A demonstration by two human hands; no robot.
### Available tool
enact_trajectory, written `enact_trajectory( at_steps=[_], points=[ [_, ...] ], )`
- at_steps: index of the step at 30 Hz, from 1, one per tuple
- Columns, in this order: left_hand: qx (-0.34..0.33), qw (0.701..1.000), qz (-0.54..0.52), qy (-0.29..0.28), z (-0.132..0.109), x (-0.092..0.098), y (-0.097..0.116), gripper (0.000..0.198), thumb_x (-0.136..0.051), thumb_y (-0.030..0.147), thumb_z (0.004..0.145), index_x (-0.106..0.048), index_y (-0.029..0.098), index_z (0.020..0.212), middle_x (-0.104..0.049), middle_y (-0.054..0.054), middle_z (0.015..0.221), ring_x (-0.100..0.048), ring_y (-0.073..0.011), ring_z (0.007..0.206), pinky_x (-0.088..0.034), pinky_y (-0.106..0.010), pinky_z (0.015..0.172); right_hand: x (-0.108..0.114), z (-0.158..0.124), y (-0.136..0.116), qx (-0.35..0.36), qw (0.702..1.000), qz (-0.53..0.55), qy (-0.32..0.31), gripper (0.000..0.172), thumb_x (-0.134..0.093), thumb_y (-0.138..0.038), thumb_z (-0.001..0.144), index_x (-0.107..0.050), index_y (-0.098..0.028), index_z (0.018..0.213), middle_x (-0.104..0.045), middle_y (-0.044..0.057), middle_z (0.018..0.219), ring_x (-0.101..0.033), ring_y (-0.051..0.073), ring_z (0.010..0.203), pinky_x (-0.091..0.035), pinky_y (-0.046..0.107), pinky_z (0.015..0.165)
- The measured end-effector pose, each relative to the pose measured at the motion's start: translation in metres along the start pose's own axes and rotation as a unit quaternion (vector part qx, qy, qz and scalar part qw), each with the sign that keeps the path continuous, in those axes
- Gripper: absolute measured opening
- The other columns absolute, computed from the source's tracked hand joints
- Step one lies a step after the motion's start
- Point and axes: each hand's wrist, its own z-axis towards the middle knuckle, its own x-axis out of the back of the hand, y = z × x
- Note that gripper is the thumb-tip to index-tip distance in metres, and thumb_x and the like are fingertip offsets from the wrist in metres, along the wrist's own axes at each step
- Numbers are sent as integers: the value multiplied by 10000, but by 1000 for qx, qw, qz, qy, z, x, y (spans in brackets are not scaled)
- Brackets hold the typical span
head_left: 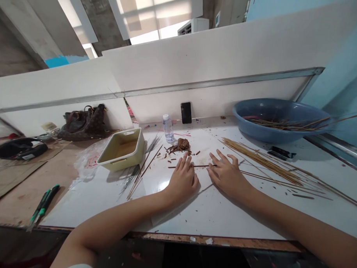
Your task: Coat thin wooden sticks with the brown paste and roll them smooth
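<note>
A thin brown stick (200,166) lies crosswise on the white table. My left hand (183,175) rests over its left part, palm down, fingers stretched out. On its right part is my right hand (225,172), fingers spread and touching it from above. Just beyond my left hand sits a crumbly lump of brown dough-like paste (183,144) with small broken bits around it. A bundle of thin tan sticks (262,160) lies to the right of my right hand. Some darker thin sticks (143,172) lie left of my left hand.
A yellow-green basin (121,161) with brownish liquid stands left, near a plastic bag (89,160). Behind are a clear bottle (168,129) and a phone (186,112) leaning on the partition. A blue tub (272,131) holds sticks at right. Box cutters (45,201) lie front left.
</note>
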Motion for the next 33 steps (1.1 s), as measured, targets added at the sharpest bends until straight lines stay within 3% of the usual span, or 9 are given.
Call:
enact_trajectory(
  at_steps=[6,9,12,14,20,29,33],
  points=[
    [-7,1000,-14,10,0,1,2,425,-507,188,1032,-659,93,1417,-548,-250,1699,-241,-364,1753,-362,-626,1395,7,-1,-3,30,999,6,20,410,-499,-306,1152,-877,-194,1038,-682,152,1607,-549,366,1572,-290,574,1226],
    [-13,1000,-8,13,-1,0,2,414,-510,188,1033,-660,99,1408,-540,-247,1705,-250,-364,1751,-361,-622,1397,2,-2,-4,45,999,22,18,405,-469,-315,1164,-846,-181,1228,-690,153,1602,-586,342,1537,-294,553,1226],
    [-18,1000,-8,16,-1,2,2,406,-511,205,1051,-664,110,1415,-537,-239,1708,-265,-362,1747,-355,-622,1401,-7,-5,-5,52,998,26,5,479,-423,-346,1182,-717,-144,1502,-671,163,1621,-586,339,1536,-279,554,1239],
    [-17,1000,-9,15,-2,3,2,409,-505,202,1058,-661,106,1424,-538,-236,1708,-265,-359,1747,-352,-616,1405,-13,-6,-6,54,998,23,-11,520,-397,-379,1193,-665,-129,1562,-643,170,1649,-560,352,1559,-269,563,1239],
    [-2,1000,-9,9,-1,2,2,449,-519,225,1068,-628,81,1480,-456,-253,1768,-220,-385,1756,-347,-635,1403,-18,-9,-5,56,998,22,-24,516,-376,-385,1201,-674,-159,1557,-624,168,1669,-525,361,1588,-267,561,1233],
    [-39,999,-4,26,-2,0,0,382,-498,195,1068,-721,68,1351,-551,-261,1691,-241,-380,1751,-351,-610,1408,-8,-8,-4,75,995,69,-10,432,-423,-332,1198,-802,-200,1359,-697,115,1602,-535,340,1587,-268,556,1248],
    [-32,999,-7,28,-2,-4,-1,411,-520,202,1060,-690,75,1411,-558,-257,1687,-267,-382,1744,-375,-630,1391,-11,-8,-5,69,996,60,-10,438,-440,-345,1192,-761,-172,1434,-670,144,1628,-537,357,1581,-280,570,1241]
  ],
)
